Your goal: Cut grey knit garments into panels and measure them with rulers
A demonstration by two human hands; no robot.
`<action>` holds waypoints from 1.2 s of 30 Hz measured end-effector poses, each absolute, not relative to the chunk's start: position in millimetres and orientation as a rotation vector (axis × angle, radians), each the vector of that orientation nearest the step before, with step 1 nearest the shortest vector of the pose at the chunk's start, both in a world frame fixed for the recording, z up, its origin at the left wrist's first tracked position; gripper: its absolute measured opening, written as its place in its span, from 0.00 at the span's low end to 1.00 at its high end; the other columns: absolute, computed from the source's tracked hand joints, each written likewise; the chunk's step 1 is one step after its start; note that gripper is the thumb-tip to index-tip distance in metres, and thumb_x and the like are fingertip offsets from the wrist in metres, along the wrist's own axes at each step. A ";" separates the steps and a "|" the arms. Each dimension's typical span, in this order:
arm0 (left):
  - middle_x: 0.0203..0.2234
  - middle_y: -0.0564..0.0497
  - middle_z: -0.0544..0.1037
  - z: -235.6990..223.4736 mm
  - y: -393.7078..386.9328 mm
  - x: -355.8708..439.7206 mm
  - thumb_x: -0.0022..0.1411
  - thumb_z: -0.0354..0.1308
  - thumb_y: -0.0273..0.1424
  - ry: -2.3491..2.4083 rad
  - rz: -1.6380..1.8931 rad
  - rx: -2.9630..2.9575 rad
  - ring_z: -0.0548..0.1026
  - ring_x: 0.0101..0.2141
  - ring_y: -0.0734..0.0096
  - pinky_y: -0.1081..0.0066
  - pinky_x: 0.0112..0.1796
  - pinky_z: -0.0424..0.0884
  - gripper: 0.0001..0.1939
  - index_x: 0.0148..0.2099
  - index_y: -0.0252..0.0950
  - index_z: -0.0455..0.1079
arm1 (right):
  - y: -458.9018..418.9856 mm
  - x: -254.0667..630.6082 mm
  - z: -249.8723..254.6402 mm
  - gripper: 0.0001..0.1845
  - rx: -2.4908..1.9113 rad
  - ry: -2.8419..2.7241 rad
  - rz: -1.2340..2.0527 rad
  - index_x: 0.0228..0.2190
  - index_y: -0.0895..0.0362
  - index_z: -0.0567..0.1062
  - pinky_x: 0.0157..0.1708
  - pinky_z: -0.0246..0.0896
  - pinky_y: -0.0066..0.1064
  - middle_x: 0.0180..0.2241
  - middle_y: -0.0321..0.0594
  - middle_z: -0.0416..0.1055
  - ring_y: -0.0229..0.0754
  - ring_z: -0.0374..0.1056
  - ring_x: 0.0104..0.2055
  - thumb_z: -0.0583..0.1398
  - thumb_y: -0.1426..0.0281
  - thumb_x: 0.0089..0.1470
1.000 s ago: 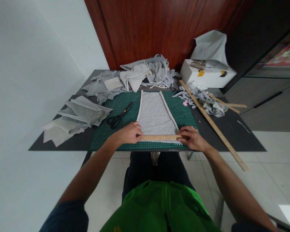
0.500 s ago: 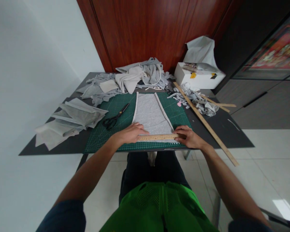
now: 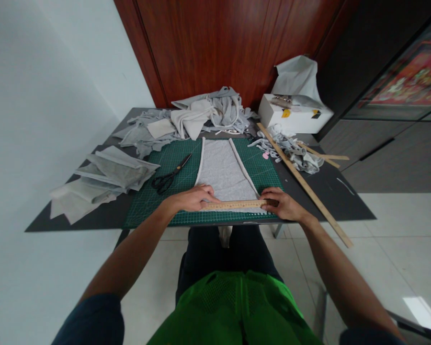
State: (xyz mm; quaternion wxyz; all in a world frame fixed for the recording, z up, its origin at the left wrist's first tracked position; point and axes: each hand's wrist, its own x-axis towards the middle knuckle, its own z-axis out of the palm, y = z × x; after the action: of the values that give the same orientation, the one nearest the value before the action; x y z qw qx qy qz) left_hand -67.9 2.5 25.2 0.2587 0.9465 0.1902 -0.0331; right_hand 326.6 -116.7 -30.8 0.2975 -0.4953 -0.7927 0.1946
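Observation:
A grey fabric piece (image 3: 221, 167) with pale rolled edging down both sides lies flat on the green cutting mat (image 3: 154, 211), wider toward me. Across its near end rests a short wooden ruler (image 3: 233, 205). My left hand (image 3: 195, 198) holds the ruler's left end, its fingers closed and a fingertip pressing by the upper edge. At the other end, my right hand (image 3: 277, 203) pinches the ruler, thumb below and fingers above, beside the fabric's right edge. Black-handled scissors (image 3: 170, 176) lie on the mat beyond my left hand.
Folded grey cloths (image 3: 118, 172) lie at the left; a heap of fabric (image 3: 208, 112) spans the back. Right of the mat are fabric scraps (image 3: 305, 158) and a long wooden strip (image 3: 305, 184) overhanging the near edge. A white box (image 3: 294, 115) stands at the back right.
The fingers of my left hand have shifted slightly at the ruler's left end. My right hand keeps its hold, and the fabric and ruler stay in place.

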 end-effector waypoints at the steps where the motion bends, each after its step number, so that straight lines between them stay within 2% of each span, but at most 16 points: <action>1: 0.48 0.49 0.73 23.8 3.4 -68.9 0.66 0.54 0.22 0.509 -0.088 2.557 0.68 0.49 0.64 0.65 0.56 0.62 0.30 0.64 0.54 0.76 | -117.0 326.2 -30.7 0.11 -1.318 -2.102 0.518 0.44 0.49 0.85 0.56 0.71 0.50 0.50 0.46 0.77 0.53 0.74 0.53 0.68 0.62 0.60; 7: 0.47 0.50 0.72 15.2 9.3 -73.2 0.66 0.53 0.20 0.474 -0.040 2.531 0.69 0.49 0.67 0.68 0.56 0.63 0.29 0.62 0.51 0.78 | -118.1 323.9 -27.0 0.10 -1.324 -2.096 0.540 0.44 0.48 0.85 0.56 0.71 0.50 0.49 0.46 0.77 0.53 0.74 0.53 0.67 0.62 0.61; 14: 0.47 0.50 0.73 12.9 11.4 -70.5 0.61 0.55 0.17 0.505 -0.069 2.541 0.71 0.48 0.69 0.72 0.53 0.65 0.31 0.60 0.50 0.80 | -117.3 325.7 -26.0 0.10 -1.347 -2.107 0.559 0.42 0.51 0.83 0.58 0.69 0.50 0.49 0.47 0.77 0.53 0.73 0.54 0.67 0.61 0.61; 20: 0.48 0.50 0.73 12.8 13.4 -73.0 0.63 0.55 0.20 0.509 -0.067 2.492 0.71 0.48 0.69 0.71 0.53 0.66 0.29 0.60 0.50 0.80 | -117.5 327.7 -27.6 0.10 -1.358 -2.105 0.569 0.41 0.50 0.82 0.60 0.67 0.52 0.49 0.47 0.77 0.54 0.73 0.56 0.67 0.61 0.59; 26: 0.47 0.50 0.73 12.9 11.7 -71.4 0.61 0.55 0.19 0.522 -0.070 2.507 0.71 0.47 0.68 0.70 0.52 0.67 0.31 0.60 0.51 0.80 | -117.3 327.3 -24.8 0.10 -1.364 -2.113 0.578 0.41 0.50 0.82 0.60 0.68 0.53 0.49 0.47 0.78 0.54 0.73 0.56 0.68 0.61 0.59; 36: 0.39 0.49 0.74 24.8 2.7 -63.3 0.69 0.61 0.29 0.520 -0.051 2.680 0.70 0.40 0.67 0.68 0.47 0.64 0.15 0.53 0.49 0.85 | -116.5 323.1 -13.4 0.11 -1.327 -2.183 0.581 0.41 0.51 0.83 0.58 0.70 0.49 0.49 0.47 0.78 0.52 0.74 0.54 0.66 0.59 0.61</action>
State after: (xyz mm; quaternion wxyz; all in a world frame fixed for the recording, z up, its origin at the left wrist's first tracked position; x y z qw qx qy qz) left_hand -63.3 2.7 24.8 0.2042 0.9609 0.1863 -0.0184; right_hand 323.1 -116.5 -13.4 0.2580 -0.4893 -0.8050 0.2144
